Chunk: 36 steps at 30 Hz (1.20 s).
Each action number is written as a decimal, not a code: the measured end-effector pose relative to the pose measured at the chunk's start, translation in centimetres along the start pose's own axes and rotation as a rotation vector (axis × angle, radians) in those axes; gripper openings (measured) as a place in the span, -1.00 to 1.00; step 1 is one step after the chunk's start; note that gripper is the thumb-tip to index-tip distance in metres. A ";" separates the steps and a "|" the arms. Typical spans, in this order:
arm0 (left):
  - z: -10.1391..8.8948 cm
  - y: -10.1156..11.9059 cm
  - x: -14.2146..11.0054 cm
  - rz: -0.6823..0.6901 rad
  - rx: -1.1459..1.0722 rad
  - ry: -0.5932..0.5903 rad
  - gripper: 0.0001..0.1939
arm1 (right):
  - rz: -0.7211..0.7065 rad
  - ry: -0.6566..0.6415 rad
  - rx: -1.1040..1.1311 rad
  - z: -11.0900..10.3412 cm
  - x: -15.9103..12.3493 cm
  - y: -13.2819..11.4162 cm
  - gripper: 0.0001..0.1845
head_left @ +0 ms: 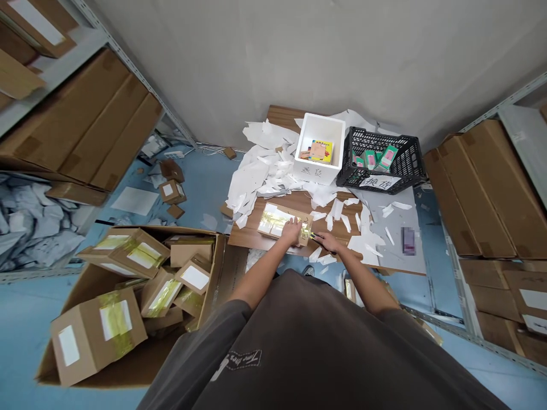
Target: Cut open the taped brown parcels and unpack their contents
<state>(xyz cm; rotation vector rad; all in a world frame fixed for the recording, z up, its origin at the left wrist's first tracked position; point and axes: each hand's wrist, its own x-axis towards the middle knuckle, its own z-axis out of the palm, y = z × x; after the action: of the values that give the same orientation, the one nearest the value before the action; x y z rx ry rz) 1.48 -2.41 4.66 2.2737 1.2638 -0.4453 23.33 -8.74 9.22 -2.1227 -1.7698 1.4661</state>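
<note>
On the wooden table lies a small cardboard box [273, 218] with white labels and shiny yellow tape. My left hand [291, 232] presses on its top near the right end and grips it, fingers partly curled. At the box's right end, my right hand [328, 242] is closed around a slim dark tool that looks like a box cutter [316, 236]. The tool's tip touches or nearly touches the taped end; the exact contact is too small to make out. Torn white paper strips [335, 213] are scattered beside my right hand.
Behind the box stand a white bin [318, 173] and a black crate [412, 162] holding small packages. Paper scraps [252, 171] heap at the table's left. A large carton [217, 267] full of taped boxes stands at lower left. Shelves [504, 188] with cartons flank both sides.
</note>
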 end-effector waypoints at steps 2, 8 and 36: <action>-0.1 -0.1 -0.3 0.011 0.001 -0.004 0.32 | 0.024 -0.015 0.013 0.2 -1.0 -0.3 -0.62; -1.5 -2.3 -0.2 -0.012 -0.117 0.063 0.05 | 0.104 -0.001 0.013 0.4 -4.0 2.3 -0.47; 1.9 -5.6 1.0 -0.018 -0.038 0.424 -0.25 | 0.018 0.425 -0.417 4.8 -0.9 4.2 -0.53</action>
<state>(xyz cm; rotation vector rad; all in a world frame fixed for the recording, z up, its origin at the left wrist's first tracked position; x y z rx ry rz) -2.89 -0.25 1.08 2.4040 1.4749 0.0644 23.48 -13.43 4.86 -2.3944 -2.0029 0.6038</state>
